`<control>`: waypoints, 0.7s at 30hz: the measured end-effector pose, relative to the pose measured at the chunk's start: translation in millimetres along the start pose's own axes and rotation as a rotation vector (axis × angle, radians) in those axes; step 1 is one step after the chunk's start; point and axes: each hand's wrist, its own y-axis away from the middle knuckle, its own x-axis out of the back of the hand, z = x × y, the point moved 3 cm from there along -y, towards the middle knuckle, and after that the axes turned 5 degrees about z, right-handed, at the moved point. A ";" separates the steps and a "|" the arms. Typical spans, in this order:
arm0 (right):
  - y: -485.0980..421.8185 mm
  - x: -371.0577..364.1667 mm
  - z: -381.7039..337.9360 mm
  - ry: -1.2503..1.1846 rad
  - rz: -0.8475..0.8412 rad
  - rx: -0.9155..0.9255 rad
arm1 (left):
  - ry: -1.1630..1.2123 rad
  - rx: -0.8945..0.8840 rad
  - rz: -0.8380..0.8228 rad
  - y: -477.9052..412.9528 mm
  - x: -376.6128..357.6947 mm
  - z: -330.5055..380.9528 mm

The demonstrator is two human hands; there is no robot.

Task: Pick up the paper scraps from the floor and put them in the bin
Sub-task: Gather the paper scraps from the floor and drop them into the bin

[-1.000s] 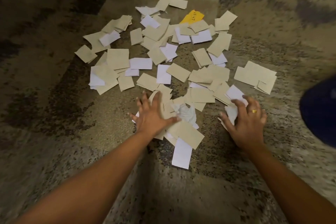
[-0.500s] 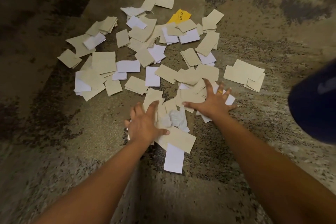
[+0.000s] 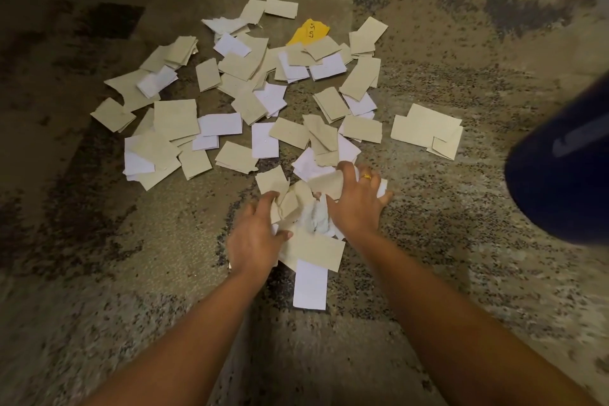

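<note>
Several tan and white paper scraps (image 3: 230, 102) lie scattered over the patterned carpet, with one yellow scrap (image 3: 308, 30) at the far side. My left hand (image 3: 255, 234) and my right hand (image 3: 357, 204) press in from both sides on a small heap of crumpled scraps (image 3: 304, 208) near me, fingers curled around the pieces. My right hand wears a gold ring. A tan piece and a white slip (image 3: 309, 283) lie just below the heap. The dark blue bin (image 3: 560, 181) shows at the right edge.
The mottled brown and grey carpet (image 3: 99, 273) spreads all around. A separate cluster of tan scraps (image 3: 425, 130) lies right of the main scatter, between it and the bin.
My right hand has swept left and toward me, dragging scraps against the left hand. The two hands have closed in and the pile between them is bunched and crumpled.
</note>
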 end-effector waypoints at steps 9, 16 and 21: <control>28.7 15.4 20.0 -0.120 -0.026 -0.021 | 0.118 0.068 0.030 11.6 14.4 2.6; 42.0 40.3 36.3 -0.180 -0.051 -0.100 | 0.211 0.092 0.044 27.7 36.7 13.4; 52.9 72.0 53.0 -0.265 0.028 -0.183 | 0.263 0.050 0.102 37.4 52.3 29.5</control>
